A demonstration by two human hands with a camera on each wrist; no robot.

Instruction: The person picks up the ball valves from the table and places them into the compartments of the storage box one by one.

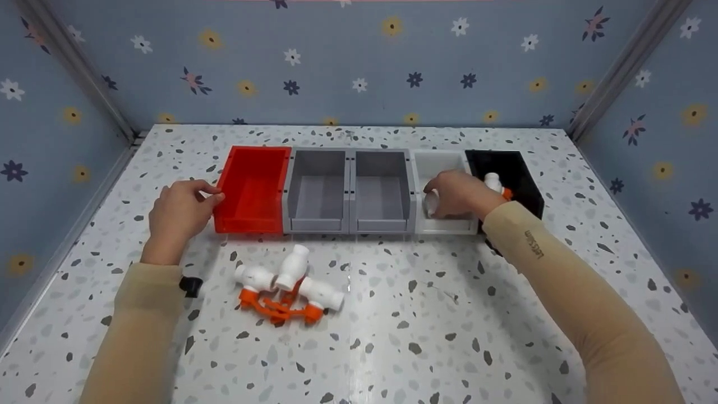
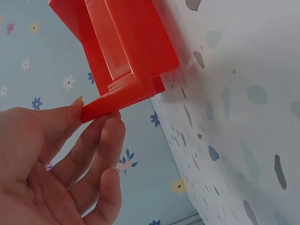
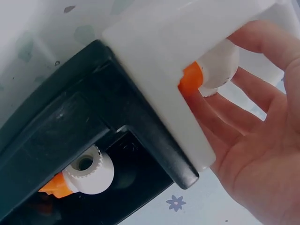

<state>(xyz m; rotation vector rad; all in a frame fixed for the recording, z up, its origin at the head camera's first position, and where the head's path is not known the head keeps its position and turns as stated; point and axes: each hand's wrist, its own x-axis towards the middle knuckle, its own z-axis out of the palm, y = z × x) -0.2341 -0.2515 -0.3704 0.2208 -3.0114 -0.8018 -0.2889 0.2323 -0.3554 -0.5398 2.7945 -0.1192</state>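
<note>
The left hand pinches the left rim of the red bin; in the left wrist view, thumb and fingers close on its edge. Inside the white bin, the right hand has its fingers around a white valve. The right wrist view shows that valve's orange part beside the bin wall. Another valve, white with orange, lies in the black bin. Several white valves with orange handles lie together in front of the bins.
Two grey bins stand between the red and white ones, all five side by side in a row. A small black object is by the left wrist. Flowered walls enclose the speckled table.
</note>
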